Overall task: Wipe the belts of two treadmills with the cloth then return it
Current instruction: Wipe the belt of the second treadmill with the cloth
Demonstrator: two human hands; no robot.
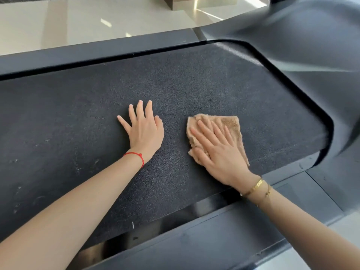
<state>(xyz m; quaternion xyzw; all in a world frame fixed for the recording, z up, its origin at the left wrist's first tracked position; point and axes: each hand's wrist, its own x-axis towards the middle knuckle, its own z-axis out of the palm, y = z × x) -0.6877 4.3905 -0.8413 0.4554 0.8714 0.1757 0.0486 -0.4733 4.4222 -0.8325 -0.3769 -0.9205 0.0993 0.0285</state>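
A dark, grainy treadmill belt (81,106) fills most of the view. A tan fluffy cloth (231,123) lies flat on the belt right of centre. My right hand (218,151) presses on the cloth with straight, spread fingers and covers its lower left part. Flat on the bare belt just left of the cloth rests my left hand (144,127), its fingers spread and holding nothing. Pale specks and scuffs mark the belt's left part.
Black side rails run along the belt's far edge (97,51) and near edge (194,236). The treadmill's grey motor cover (311,45) rises at the right end. Shiny beige floor tiles (78,18) lie beyond the far rail.
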